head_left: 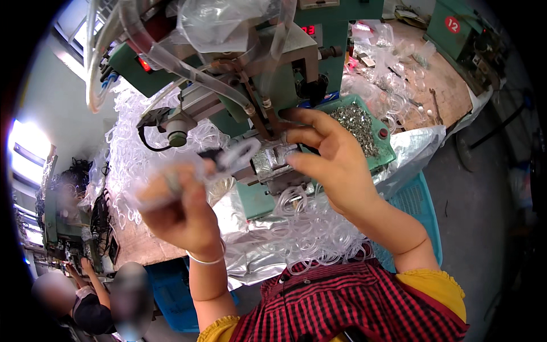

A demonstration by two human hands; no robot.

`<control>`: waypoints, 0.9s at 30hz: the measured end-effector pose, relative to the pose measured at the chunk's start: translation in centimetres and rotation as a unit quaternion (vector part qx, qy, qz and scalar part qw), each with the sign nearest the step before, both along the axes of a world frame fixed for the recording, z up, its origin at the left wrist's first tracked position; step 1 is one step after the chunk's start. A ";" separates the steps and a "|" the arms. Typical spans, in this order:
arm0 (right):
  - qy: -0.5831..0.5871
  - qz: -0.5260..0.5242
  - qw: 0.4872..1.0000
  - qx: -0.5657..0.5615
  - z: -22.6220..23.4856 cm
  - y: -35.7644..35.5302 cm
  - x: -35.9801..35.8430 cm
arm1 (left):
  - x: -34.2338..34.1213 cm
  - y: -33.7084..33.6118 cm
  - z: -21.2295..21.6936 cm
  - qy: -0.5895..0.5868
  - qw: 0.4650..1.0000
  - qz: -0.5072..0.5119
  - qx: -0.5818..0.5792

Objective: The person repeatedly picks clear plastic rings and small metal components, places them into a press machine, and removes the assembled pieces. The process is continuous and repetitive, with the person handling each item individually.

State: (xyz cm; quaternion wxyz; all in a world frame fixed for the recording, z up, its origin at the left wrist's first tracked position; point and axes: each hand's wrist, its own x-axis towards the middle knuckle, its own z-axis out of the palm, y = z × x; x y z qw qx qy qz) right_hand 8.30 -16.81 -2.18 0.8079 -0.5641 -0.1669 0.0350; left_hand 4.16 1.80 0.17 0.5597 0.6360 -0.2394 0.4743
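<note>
Two bare hands are engaged at the green machine (pixel 299 48), taken here as the reference for all places. Left hand (pixel 182 199): left of the machine's front, blurred; its fingers are drawn in and appear to hold a clear tubing loop (pixel 244 151), which reaches just beside the metal fixture (pixel 269 162) at the machine's front. Contact between loop and fixture could not be established. Right hand (pixel 336 157): at the machine's right front, thumb and forefinger parted about the fixture; whether a part is pinched there cannot be told.

Progress, as judged: one piece is in hand and the batch is part-way through. The held loop does not appear seated in the fixture; whether it is finished or unworked is not shown. A large heap of clear loops (pixel 128 148) lies on the counter (pixel 137 245), left of the machine. A smaller pile of loops (pixel 319 233) lies in front of the machine, by silver sheeting (pixel 250 267). Which stock is done and which is left could not be determined. A green tray (pixel 393 157), right of the machine, contains many small metal pieces (pixel 353 122); supply is judged ample
</note>
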 end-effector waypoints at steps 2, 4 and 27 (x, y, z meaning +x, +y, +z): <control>-0.113 0.002 0.991 -0.071 -0.3 -1.4 0.0 | -0.5 -0.4 -1.2 0.006 0.981 0.009 0.193; -0.150 -0.089 0.955 -0.240 -2.0 -3.3 2.2 | -0.9 -0.5 -1.9 -0.010 0.944 -0.009 0.331; -0.106 -0.342 0.888 -0.287 -11.0 -10.5 3.4 | -7.2 6.7 -9.4 0.126 0.875 0.383 0.267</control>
